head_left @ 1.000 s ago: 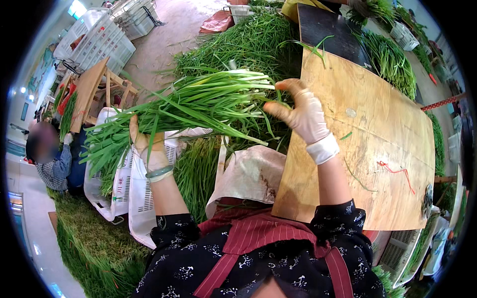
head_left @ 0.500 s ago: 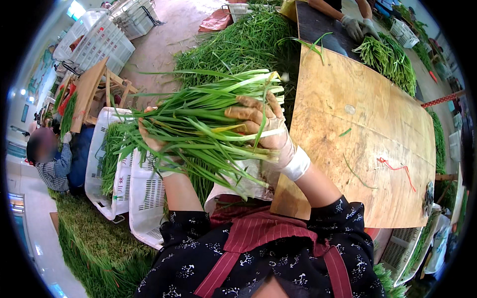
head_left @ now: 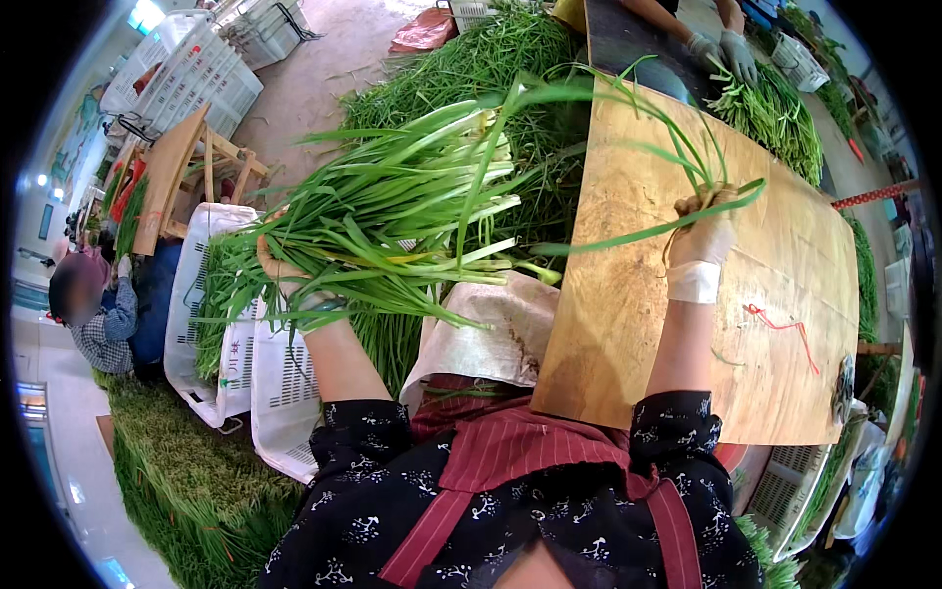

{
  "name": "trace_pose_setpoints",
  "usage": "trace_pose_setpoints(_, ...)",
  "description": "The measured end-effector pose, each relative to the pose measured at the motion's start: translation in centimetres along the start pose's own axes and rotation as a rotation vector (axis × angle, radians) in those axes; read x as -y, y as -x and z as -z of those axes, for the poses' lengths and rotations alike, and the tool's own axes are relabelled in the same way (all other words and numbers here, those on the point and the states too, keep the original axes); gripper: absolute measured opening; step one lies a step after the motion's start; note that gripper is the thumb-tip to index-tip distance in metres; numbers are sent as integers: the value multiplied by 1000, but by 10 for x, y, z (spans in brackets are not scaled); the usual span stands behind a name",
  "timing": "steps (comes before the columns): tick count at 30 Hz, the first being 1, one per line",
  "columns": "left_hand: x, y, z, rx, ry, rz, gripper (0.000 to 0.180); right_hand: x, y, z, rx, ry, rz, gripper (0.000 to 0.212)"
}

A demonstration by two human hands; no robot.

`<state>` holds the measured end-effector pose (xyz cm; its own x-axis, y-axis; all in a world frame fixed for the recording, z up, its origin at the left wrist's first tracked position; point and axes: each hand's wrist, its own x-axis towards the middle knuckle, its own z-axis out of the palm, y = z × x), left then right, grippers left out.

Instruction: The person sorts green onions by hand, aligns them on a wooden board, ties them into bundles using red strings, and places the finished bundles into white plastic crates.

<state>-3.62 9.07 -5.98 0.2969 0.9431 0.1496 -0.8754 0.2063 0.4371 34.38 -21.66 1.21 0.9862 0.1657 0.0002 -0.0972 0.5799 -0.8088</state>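
Note:
A thick bunch of garlic chives [head_left: 392, 201] lies across my left hand [head_left: 283, 270], whose fingers wrap round its leafy left end. The pale stem ends point right, above my lap. My right hand [head_left: 702, 238], in a pale glove with a white cuff, is over the wooden board [head_left: 628, 324]. Its fingers are closed on a few long loose chive leaves [head_left: 628, 232], which arc up and out to the left. Part of my left hand is hidden under the leaves.
White crates [head_left: 285, 388] stand at my left, with chives in one of them. A big heap of chives [head_left: 491, 69] lies ahead. A red string [head_left: 785, 329] lies on the board. Across it, a co-worker's gloved hands [head_left: 731, 54] handle another bunch. Another person [head_left: 108, 314] is at far left.
My right hand has left the bunch and moved right over the board, drawing a few leaves out with it. My left hand still holds the bunch, nearly in place.

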Motion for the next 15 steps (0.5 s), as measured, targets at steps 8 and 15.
trace_pose_setpoints(8, 14, 14, -20, -216, -138, -50, 35, -65, 101, -59, 760, 331, -618, 50)
trace_pose_setpoints(15, 6, 15, -17, 29, -65, 27, 31, -76, 116, -66, 838, 148, -968, 33)
